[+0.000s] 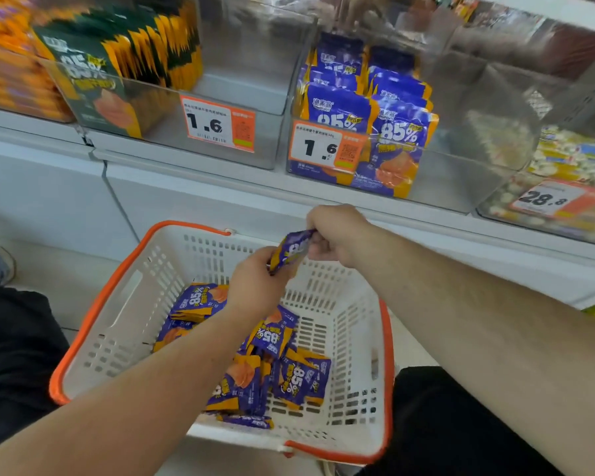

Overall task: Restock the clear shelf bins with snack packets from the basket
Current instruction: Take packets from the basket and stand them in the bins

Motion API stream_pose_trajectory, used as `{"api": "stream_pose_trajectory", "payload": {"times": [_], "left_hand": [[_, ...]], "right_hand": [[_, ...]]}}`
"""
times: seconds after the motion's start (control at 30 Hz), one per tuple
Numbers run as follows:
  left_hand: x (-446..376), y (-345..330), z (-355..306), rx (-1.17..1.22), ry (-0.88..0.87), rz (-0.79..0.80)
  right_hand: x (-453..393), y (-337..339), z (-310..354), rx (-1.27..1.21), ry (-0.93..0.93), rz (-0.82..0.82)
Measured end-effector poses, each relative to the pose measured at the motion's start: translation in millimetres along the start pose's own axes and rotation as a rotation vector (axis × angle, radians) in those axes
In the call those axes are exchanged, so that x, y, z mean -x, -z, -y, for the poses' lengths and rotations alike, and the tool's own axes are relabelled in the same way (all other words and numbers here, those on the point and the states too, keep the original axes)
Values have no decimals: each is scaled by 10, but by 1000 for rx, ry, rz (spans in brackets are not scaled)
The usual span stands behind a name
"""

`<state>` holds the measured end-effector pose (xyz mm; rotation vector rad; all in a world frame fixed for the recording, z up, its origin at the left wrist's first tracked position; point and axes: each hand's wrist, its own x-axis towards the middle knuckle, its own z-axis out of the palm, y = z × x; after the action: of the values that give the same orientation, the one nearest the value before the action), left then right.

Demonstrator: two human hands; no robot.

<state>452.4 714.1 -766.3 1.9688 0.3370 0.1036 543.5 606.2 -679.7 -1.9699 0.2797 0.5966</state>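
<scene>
head | packet (291,249) pinched between left hand (255,286), right hand (337,237)

Head camera looks down, close over basket (93,305).

Both hands (255,283) (334,235) raised, fingers (318,250) curled, pinching.

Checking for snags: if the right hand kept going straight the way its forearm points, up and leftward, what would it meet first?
Probably the purple snack packet that the right hand pinches together with the left hand; beyond that, likely the white shelf front. Depth unclear.
</scene>
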Motion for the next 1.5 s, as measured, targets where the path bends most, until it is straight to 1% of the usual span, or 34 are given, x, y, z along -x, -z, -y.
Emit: {"api": "stream_pose_trajectory", "payload": {"times": [0.07, 0.13, 0.2, 0.3, 0.4, 0.5, 0.67, 0.7, 0.77, 0.8, 0.83, 0.93, 0.97, 1.03, 1.1, 1.17, 1.23, 1.4, 1.5], "left_hand": [[8, 57, -88, 128, -5, -6], [23, 100, -149, 264, 22, 2], [29, 118, -187, 344, 25, 24], [40, 124, -286, 348, 17, 92], [-21, 107, -354, 327, 9, 151], [-67, 72, -406, 338, 25, 159], [-104, -1, -488, 347, 12, 157], [-115, -2, -516, 348, 5, 151], [-178, 1, -598, 358, -24, 130], [-226, 6, -653, 357, -40, 116], [-270, 16, -716, 357, -51, 101], [-399, 17, -856, 399, -44, 75], [-421, 2, -888, 405, -41, 74], [-436, -47, -923, 405, -43, 92], [-431, -108, -942, 396, -40, 121], [-423, -158, -945, 382, -35, 143], [-423, -182, -939, 358, -29, 158], [-414, -158, -850, 302, -2, 162], [-415, -166, -793, 296, 19, 162]], "right_hand": [[118, 118, 80, 73, 46, 17], [178, 253, 96, 224, 131, -36], [189, 345, 73, 286, 185, -33], [221, 387, 28, 184, 189, 26], [220, 399, 7, 119, 211, -5], [267, 429, 22, 60, 207, -51], [250, 476, 20, 81, 235, -123], [255, 480, 26, 71, 257, -144], [249, 522, 89, -4, 363, -189], [238, 570, 150, -70, 437, -246], [225, 637, 226, -127, 515, -336], [280, 932, 444, -233, 763, -700], [344, 1023, 504, -265, 830, -796], [393, 1162, 604, -318, 914, -945], [346, 1237, 651, -330, 950, -1023], [247, 1258, 668, -271, 922, -1046], [155, 1274, 653, -150, 860, -1047], [-96, 1250, 563, 204, 624, -885], [-138, 1185, 565, 302, 508, -901]]}}
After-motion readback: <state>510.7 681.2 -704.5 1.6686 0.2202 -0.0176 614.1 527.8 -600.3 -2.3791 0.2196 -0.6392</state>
